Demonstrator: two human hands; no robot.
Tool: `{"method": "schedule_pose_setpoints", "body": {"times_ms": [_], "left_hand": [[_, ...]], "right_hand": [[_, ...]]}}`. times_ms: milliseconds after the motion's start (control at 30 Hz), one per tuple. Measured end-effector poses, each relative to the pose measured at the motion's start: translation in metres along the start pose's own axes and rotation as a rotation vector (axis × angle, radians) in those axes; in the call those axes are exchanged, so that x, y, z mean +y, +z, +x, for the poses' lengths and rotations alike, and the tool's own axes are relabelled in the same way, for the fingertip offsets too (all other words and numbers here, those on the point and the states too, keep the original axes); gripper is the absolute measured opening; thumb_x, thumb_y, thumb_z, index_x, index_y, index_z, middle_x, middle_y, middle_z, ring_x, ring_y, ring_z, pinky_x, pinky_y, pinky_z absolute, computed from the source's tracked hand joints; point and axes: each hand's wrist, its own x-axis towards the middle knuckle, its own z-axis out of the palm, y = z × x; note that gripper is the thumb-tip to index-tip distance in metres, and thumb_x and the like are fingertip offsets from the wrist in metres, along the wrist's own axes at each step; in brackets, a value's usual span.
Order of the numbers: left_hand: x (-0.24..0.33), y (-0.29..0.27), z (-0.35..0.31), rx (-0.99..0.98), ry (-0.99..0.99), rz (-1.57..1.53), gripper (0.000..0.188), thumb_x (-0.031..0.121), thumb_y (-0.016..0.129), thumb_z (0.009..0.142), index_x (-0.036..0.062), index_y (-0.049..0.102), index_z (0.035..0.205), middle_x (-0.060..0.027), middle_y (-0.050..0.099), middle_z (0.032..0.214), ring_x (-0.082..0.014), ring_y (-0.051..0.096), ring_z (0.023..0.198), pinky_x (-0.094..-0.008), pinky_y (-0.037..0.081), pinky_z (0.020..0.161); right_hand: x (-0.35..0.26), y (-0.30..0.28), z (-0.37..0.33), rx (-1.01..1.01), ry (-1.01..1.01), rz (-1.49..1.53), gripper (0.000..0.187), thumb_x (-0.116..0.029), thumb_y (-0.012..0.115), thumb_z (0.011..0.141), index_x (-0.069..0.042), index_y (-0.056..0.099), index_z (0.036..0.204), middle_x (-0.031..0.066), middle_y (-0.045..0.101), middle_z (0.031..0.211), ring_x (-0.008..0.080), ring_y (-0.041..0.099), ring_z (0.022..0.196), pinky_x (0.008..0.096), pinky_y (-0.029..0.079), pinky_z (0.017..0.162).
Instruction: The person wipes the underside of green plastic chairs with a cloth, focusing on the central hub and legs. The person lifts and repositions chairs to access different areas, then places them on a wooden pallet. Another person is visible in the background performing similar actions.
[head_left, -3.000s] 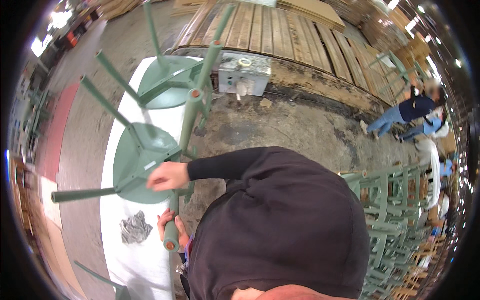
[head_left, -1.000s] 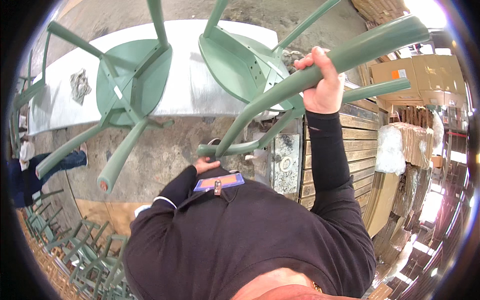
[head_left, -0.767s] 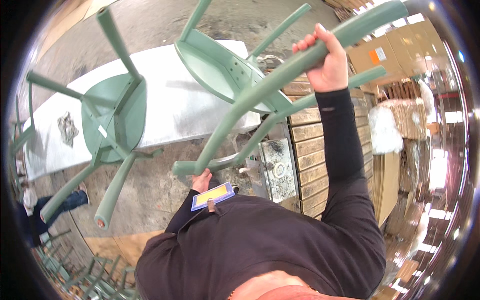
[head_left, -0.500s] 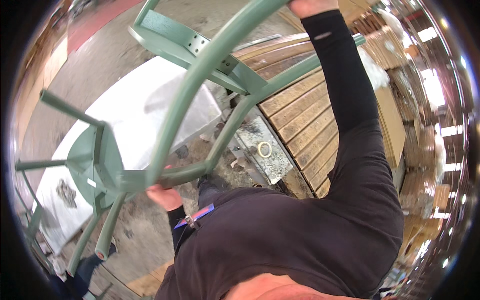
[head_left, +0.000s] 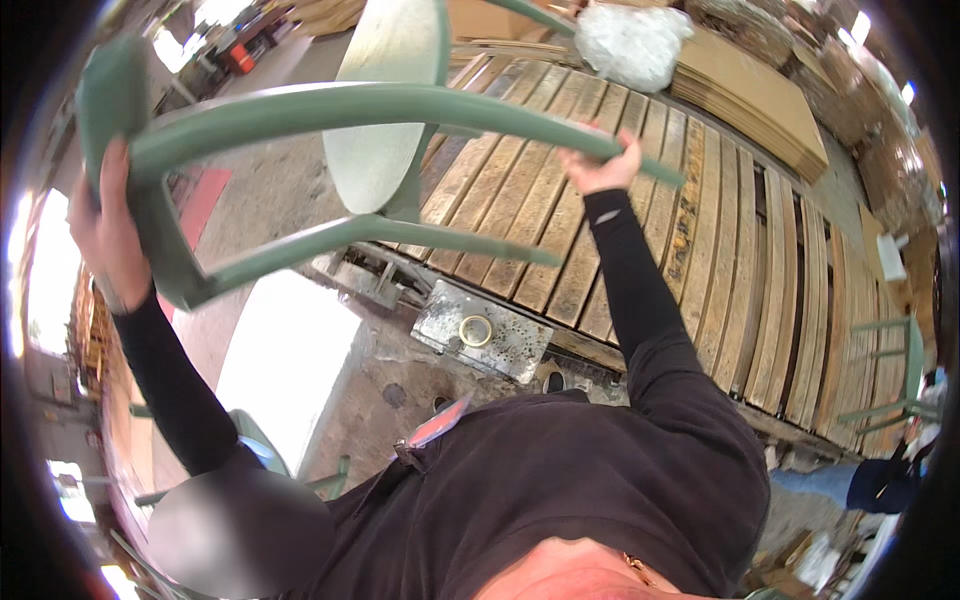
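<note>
A green wooden chair [head_left: 350,108] is tilted in the air in front of me, its curved leg or rail running across the view. The pale oval seat [head_left: 372,165] shows behind that bar. On the far left, my left hand [head_left: 112,240] is closed around the chair's broad end piece, with its fingers blurred by motion. My right hand [head_left: 603,165] grips the curved bar near its thin right end, thumb on the near side. A second, shorter chair bar below points toward the slatted platform [head_left: 640,240]. Both of my arms are stretched forward.
A roll of tape [head_left: 476,330] lies on a stained metal plate [head_left: 430,320] beside the platform. A white-covered surface [head_left: 285,345] stands lower left. Flat cardboard [head_left: 750,100] and a plastic-wrapped bundle [head_left: 632,48] sit beyond. Another green chair [head_left: 905,375] and a person [head_left: 880,487] are far right.
The chair has turned and risen, its frame now lying across the view. My left hand has moved up and left; my right hand is lower. The slatted platform now fills more of the view.
</note>
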Motion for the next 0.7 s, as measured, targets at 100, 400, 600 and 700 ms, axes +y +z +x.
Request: {"method": "schedule_pose_setpoints", "body": {"times_ms": [100,400,600,700], "left_hand": [[0.068,0.107,0.051,-0.237,0.523,0.16,0.045,0.037,0.071,0.097,0.0011,0.071,0.125,-0.0037,0.074,0.104,-0.0095,0.064,0.092,-0.0249,0.05,0.086],[0.109,0.334,0.072,-0.55,1.146,0.048,0.053,0.039,0.072,0.092,-0.0012,0.066,0.126,-0.0198,0.075,0.094,-0.0295,0.076,0.085,-0.0393,0.058,0.078],[0.09,0.435,0.061,-0.621,1.035,0.177,0.057,0.05,0.069,0.089,0.0003,0.069,0.117,-0.0172,0.074,0.083,-0.0322,0.074,0.078,-0.0439,0.057,0.074],[0.076,0.469,0.051,-0.626,1.014,0.197,0.062,0.056,0.071,0.086,0.0009,0.071,0.114,-0.0166,0.074,0.083,-0.0326,0.074,0.078,-0.044,0.058,0.074]], "right_hand": [[-0.018,-0.085,0.001,-0.035,0.172,0.081,0.04,-0.041,0.059,0.089,-0.001,0.054,0.083,0.0112,0.061,0.08,0.0305,0.066,0.083,0.0529,0.057,0.091],[0.08,-0.167,0.109,0.588,0.251,0.519,0.047,-0.045,0.054,0.097,0.001,0.06,0.087,0.0148,0.069,0.084,0.0304,0.072,0.078,0.0407,0.066,0.073],[0.06,-0.188,0.169,0.56,0.184,0.584,0.041,-0.039,0.059,0.1,0.001,0.063,0.091,0.0139,0.07,0.091,0.0303,0.074,0.083,0.0377,0.067,0.072],[0.051,-0.198,0.192,0.525,0.108,0.546,0.04,-0.037,0.058,0.1,0.003,0.062,0.101,0.0148,0.07,0.094,0.0312,0.074,0.085,0.0387,0.068,0.074]]}}
